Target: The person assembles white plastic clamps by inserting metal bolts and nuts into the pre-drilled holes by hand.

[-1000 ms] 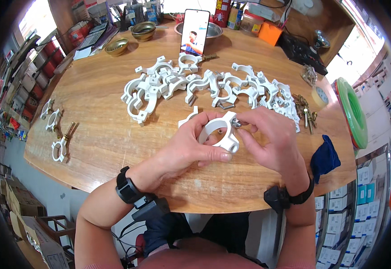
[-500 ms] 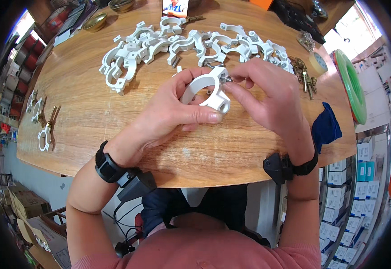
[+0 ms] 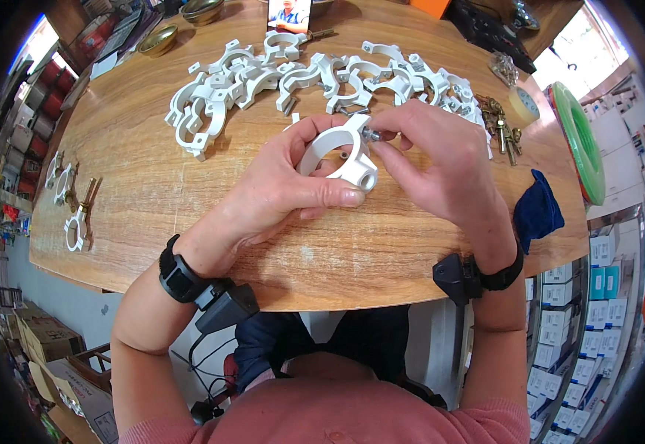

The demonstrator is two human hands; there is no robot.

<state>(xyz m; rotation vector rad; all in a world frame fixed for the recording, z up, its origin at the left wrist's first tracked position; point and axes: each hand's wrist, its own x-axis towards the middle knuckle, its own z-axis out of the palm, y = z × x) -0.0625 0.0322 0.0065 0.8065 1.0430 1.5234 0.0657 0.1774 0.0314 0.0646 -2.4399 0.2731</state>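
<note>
My left hand (image 3: 267,177) grips a white pipe clamp (image 3: 357,164), thumb along its lower rim and fingers behind the ring. The clamp is tilted over the table, with a round threaded socket facing me. At its upper right ear sits a small metal screw (image 3: 370,135). My right hand (image 3: 441,152) pinches the screw's end between thumb and index finger, the other fingers curled. Beyond my hands lies a heap of white clamp halves (image 3: 263,83). A loose nut (image 3: 344,155) shows through the ring.
Clamps with brass-coloured bolts (image 3: 76,228) lie at the table's left. Brass anchor bolts (image 3: 506,133), a tape roll (image 3: 524,105), a dark blue cloth pouch (image 3: 538,211) and a green ring-shaped coil (image 3: 578,144) line the right side. A brass bowl (image 3: 157,41) and a phone-like screen (image 3: 289,15) stand at the back.
My right fingers have shifted slightly around the screw. The clamp has turned only a little in my left hand, which keeps its grip.
</note>
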